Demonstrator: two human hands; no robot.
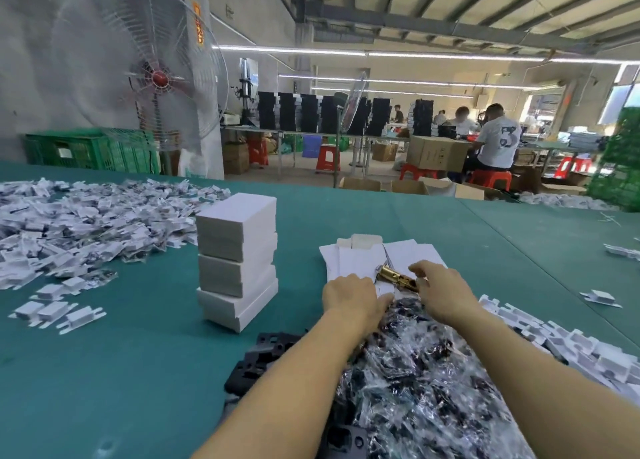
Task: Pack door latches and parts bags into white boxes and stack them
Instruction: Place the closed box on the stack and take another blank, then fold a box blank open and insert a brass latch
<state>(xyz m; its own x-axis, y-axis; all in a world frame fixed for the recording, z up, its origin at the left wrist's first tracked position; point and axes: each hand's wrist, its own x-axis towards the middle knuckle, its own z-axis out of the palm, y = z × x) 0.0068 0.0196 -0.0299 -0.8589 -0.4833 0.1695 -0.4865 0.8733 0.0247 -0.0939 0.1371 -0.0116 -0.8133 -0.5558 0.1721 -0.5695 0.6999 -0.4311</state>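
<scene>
Held: brass-coloured metal door latch, pinched by right hand over unfolded white card boxes, mid green-covered bench.
Just left of it, left hand, knuckles up, fingers curled down at far edge of heap of clear plastic parts bags; cannot tell whether it grips one. Hands close, not touching. Further left, stack of closed white boxes. Near side, black plates beside the heap. Right, white moulded inserts; far left, spread of white packets.
</scene>
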